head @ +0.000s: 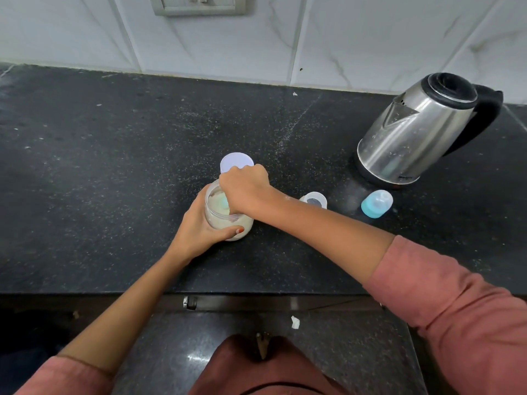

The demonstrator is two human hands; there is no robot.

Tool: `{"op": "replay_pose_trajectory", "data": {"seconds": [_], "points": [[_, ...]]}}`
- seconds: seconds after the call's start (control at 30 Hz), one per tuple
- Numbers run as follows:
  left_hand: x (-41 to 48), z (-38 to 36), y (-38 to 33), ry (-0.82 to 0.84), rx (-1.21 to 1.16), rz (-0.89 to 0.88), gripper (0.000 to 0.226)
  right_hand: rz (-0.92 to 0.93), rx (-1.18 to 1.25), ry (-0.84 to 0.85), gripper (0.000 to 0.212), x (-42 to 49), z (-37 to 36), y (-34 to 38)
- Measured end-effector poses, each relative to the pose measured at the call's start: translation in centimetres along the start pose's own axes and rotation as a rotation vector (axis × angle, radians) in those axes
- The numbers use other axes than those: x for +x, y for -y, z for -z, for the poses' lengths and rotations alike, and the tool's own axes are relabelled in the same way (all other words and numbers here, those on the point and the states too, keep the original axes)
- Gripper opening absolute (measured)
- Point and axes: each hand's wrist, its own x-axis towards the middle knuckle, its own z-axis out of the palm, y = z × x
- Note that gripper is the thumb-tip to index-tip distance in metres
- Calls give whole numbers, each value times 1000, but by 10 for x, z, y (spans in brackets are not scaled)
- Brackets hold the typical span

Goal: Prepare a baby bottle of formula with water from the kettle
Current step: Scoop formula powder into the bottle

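Found left hand (196, 226) wrapped round formula jar (216, 215) at counter (114, 166) centre. Noted right hand (245, 186) dipped in jar mouth, apparently pinching teal scoop (224, 202), grip partly hidden. Logged open bottle (313, 199) at jar's 3 o'clock, unheld; kettle (419, 132) at 2 o'clock, farthest. Judged risk: powder spilt crossing to narrow, unsteadied bottle.

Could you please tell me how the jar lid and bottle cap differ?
The jar lid is flat and white; the bottle cap is teal with a clear dome. The right hand partly hides the jar lid; the bottle cap shows fully. Both rest on the countertop.
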Motion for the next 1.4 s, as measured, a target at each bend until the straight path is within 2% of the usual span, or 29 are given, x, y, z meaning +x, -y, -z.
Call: {"op": "replay_pose_trajectory", "data": {"seconds": [0.2,0.33,0.47,0.57,0.63,0.7,0.87,1.03,1.17,1.4], "points": [[-1,1,-1,1,3,8,80,-21,-22,-9,25,0,0,1],[-1,0,-1,-1,7,3,80,-23,10,-136,24,-4,-4,-1],[-1,0,-2,1,0,-13,79,-48,143,-202,21,-12,-2,-6],[-1,0,-1,3,-2,-20,80,-100,252,-179,12,-14,-2,-9],[0,0,1,3,1,-17,80,-125,315,-142,35,-14,-1,-10],[0,1,2,4,4,-12,80,-129,360,-133,41,-14,0,-8],[0,1,3,3,5,-8,79,-150,433,-167,36,-14,-5,-2],[1,2,6,1,6,-7,82,-175,507,-158,40,-8,-12,0],[0,2,5,2,1,-15,82,-172,586,-167,17,-7,-16,1],[0,1,3,6,-4,-15,80,-77,562,-112,23,-10,-17,-8]]}}
